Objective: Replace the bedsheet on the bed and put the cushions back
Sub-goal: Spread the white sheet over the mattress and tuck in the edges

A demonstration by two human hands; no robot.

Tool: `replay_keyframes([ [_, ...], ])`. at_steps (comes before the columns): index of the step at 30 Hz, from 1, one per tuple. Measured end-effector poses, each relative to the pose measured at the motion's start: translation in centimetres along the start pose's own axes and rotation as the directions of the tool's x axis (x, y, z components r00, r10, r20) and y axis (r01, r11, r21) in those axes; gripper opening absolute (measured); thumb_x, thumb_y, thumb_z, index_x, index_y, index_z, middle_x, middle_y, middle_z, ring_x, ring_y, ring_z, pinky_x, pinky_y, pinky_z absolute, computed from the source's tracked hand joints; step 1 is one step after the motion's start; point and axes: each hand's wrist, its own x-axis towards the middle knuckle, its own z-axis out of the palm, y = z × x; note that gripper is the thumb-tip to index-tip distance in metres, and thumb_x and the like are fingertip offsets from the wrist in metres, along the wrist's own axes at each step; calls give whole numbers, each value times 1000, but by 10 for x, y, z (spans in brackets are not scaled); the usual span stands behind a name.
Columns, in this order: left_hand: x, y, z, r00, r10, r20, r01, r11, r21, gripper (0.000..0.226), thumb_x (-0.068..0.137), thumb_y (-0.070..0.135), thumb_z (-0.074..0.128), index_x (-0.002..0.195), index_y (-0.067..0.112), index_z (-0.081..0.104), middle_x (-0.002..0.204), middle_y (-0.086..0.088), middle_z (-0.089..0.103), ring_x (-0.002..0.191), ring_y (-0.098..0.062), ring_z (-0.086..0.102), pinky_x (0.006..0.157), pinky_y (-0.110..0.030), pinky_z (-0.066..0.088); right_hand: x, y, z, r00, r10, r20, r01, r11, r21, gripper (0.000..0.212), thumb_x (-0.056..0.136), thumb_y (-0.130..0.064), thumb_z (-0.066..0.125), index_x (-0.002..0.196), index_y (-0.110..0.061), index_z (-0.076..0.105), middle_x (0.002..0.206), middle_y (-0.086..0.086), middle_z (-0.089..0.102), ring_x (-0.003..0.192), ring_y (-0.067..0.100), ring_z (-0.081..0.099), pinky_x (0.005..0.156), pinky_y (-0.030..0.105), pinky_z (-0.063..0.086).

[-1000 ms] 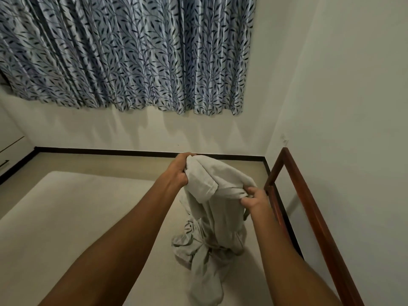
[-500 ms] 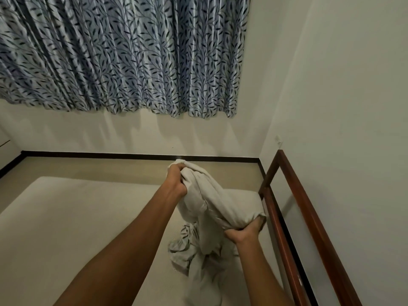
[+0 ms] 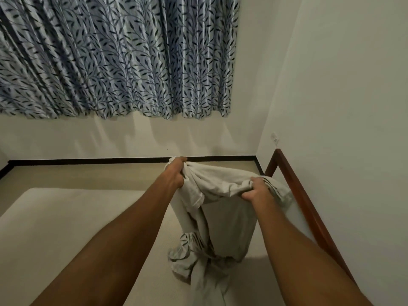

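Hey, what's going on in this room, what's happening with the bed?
A person is changing the bed. Their left hand and right hand both grip a bunched-up pale grey bedsheet, holding its top above the bare beige mattress while its lower end lies crumpled on it. The sheet is not yet spread, and no cushions are in view. A reddish-brown wooden bed rail runs along the right wall, and a blue leaf-patterned curtain hangs on the far wall.

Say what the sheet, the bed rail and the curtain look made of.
Sheet: soft woven cloth, probably cotton, matte pale grey; it bunches and creases. Bed rail: wood by the look, reddish-brown with a slight sheen on straight edges. Curtain: thin fabric, likely synthetic satin; its pleats shine, printed with dark leaves.
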Motion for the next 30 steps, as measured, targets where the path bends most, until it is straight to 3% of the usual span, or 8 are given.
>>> replay_keyframes([
  [4,24,48,51,998,70,-2,-69,997,41,14,92,16,61,85,4,62,94,-14,70,77,-30,63,74,-35,52,38,-59,40,986,-167,24,169,981,-99,51,95,-25,61,145,-17,54,137,8,60,119,30,58,112,48,43],
  [8,32,107,106,983,185,19,-184,982,-46,11,92,14,58,98,7,64,96,-13,72,79,-28,67,58,-32,56,6,-129,104,933,-294,207,299,954,11,33,103,-20,53,134,-9,62,125,16,66,102,32,63,101,47,45],
  [12,14,185,151,922,386,19,-380,915,-138,34,87,11,65,120,8,67,115,-16,73,105,-33,70,88,-51,60,-27,-207,168,816,-446,368,444,891,95,16,104,-19,55,99,-12,68,76,7,76,77,24,72,65,37,60],
  [16,-24,270,181,798,601,52,-575,784,-234,35,86,8,65,120,5,64,121,-21,70,109,-37,70,87,-56,61,-68,-273,227,646,-565,514,554,809,194,38,102,-21,58,137,-7,64,130,15,70,122,35,66,100,51,54],
  [21,-71,327,197,686,726,47,-675,660,-330,31,82,3,63,113,4,64,112,-21,70,107,-41,70,86,-60,60,-128,-321,260,493,-571,657,547,790,276,32,106,-25,51,126,-6,66,126,19,70,107,36,71,87,53,61],
  [24,-88,304,198,689,724,31,-676,658,-333,15,88,0,61,99,10,59,95,-13,66,90,-31,69,85,-49,61,-130,-317,245,513,-576,636,569,783,251,29,104,-24,53,123,-8,68,123,17,72,107,35,71,89,52,60],
  [28,-68,249,183,772,633,45,-613,762,-206,27,87,3,66,114,3,62,92,-12,65,83,-28,66,80,-45,61,-99,-279,187,651,-529,544,525,832,180,18,99,-13,58,107,-13,74,110,12,76,112,34,70,100,54,55],
  [30,-53,209,173,830,557,37,-550,827,-115,15,88,6,66,103,7,62,87,-11,64,76,-26,64,77,-44,60,-77,-254,151,740,-496,453,483,862,155,17,97,-11,57,104,-14,72,113,10,74,109,29,69,108,54,50],
])
